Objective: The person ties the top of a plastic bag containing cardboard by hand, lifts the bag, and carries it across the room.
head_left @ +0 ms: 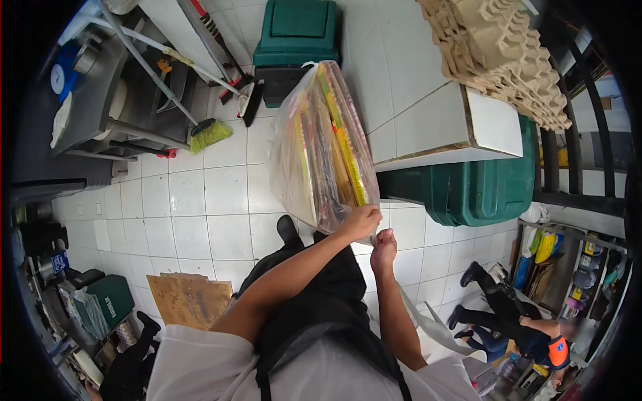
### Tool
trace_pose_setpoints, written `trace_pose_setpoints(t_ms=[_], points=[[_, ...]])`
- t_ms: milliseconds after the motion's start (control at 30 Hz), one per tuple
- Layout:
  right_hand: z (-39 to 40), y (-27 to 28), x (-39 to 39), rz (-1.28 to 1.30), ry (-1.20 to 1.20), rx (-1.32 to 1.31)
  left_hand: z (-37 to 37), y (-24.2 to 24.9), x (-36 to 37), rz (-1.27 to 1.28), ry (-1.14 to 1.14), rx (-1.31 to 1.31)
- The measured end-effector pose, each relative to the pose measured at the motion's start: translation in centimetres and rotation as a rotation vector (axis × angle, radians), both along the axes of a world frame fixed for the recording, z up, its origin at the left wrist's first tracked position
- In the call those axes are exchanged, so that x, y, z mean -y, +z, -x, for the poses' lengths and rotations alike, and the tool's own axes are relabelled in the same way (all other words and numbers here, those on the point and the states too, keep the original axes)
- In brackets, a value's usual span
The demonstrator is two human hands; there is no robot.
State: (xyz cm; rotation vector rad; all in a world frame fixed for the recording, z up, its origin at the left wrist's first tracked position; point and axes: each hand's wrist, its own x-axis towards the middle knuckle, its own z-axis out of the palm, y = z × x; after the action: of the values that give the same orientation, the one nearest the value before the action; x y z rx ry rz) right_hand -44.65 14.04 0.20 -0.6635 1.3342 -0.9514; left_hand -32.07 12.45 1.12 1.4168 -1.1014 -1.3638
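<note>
A large clear plastic bag [287, 160] stands in front of me, filled with flat cardboard pieces [343, 144] with yellow, red and brown edges. At its near lower corner, my left hand [361, 222] is closed on the plastic. Just below and to the right, my right hand [384, 252] is closed in a fist on what looks like the gathered end of the same bag. The two hands are close together, and the bag's far top reaches a green bin [294, 33].
A white tiled ledge [421, 127] with egg cartons [501, 60] juts in at right, over another green bin [488, 184]. Brooms [210, 134] lean against a metal table [87, 107] at left. Cardboard [190, 297] lies on the floor. People [521, 327] are at lower right; another person [130, 361] is lower left.
</note>
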Motion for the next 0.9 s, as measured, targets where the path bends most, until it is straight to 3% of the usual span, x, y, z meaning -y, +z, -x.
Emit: trace_pose_setpoints(t_ms=[100,167,200,267,367,433,500,567,633,733,767,833,867,900], points=[[0.9,-0.7,0.0,-0.011,-0.117,0.078,-2.7,-0.6,-2.7,0.011,0.16,0.146],[1.3,-1.0,-0.8,-0.001,-0.118,0.043,-4.3,-2.0,-5.5,-0.469,0.099,0.154],[1.1,-1.2,-0.8,0.018,-0.082,0.025,-3.7,-2.1,-6.0,-0.47,0.086,0.155],[0.5,-0.6,-0.3,0.018,-0.012,-0.004,-2.3,-1.8,-5.5,-0.945,0.036,-0.134],[0.4,-0.3,-0.8,0.007,-0.03,0.07,0.7,-5.4,-3.9,-1.0,-0.122,-0.364],[0.5,-0.1,-1.3,0.01,-0.012,0.071,1.9,-6.3,-2.9,-1.016,-0.075,-0.314],[0.5,0.1,-1.9,0.012,0.009,0.074,2.1,-6.8,-2.4,-0.863,-0.078,-0.14],[0.8,-0.1,-3.4,0.066,0.056,-0.275,2.1,-6.7,-2.9,-0.881,-0.104,-0.028],[1.4,0.4,-4.5,0.09,0.153,-0.384,1.1,-6.6,-5.4,-0.071,-0.204,0.763],[0.2,2.0,-6.1,0.182,0.234,-0.548,-1.5,-3.3,-7.8,-0.179,-0.205,0.737],[0.3,1.5,-6.3,0.183,0.232,-0.548,-1.1,-4.6,-8.8,-0.177,-0.206,0.737],[0.0,0.6,-6.4,0.522,0.246,-0.708,-0.4,-6.3,-9.6,-0.192,-0.007,0.768],[-0.1,0.6,-6.5,0.45,0.218,-0.644,-0.1,-6.4,-9.2,-0.187,-0.007,0.766],[0.2,0.7,-6.6,0.454,0.218,-0.647,0.4,-6.6,-8.5,-0.402,0.22,0.188]])
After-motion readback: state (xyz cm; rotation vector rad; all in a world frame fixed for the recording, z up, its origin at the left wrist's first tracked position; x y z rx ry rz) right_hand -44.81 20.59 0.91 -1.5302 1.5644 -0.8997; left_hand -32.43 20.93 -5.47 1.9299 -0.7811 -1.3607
